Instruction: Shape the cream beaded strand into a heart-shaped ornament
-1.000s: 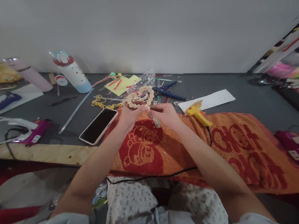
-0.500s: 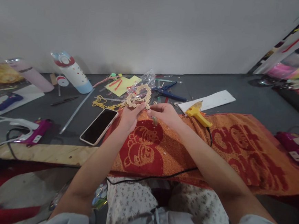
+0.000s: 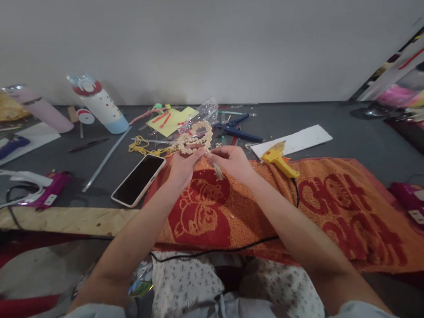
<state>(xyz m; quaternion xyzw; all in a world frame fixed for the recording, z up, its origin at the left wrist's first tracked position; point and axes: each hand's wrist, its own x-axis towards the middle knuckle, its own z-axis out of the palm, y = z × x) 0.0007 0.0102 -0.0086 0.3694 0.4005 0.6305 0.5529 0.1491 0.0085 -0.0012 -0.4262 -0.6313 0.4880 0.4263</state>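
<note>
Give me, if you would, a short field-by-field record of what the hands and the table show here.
Left hand: holds the bead heart from below, raised over the towel.
Right hand: pinches the heart's lower edge; a pale tassel hangs beneath its fingers.
Under the hands: orange towel with red pattern.
Right of the hands: yellow glue gun lying on the towel.
Left of the hands: phone, screen dark, face up.
Behind the heart: blue pliers, yellow cord.
</note>
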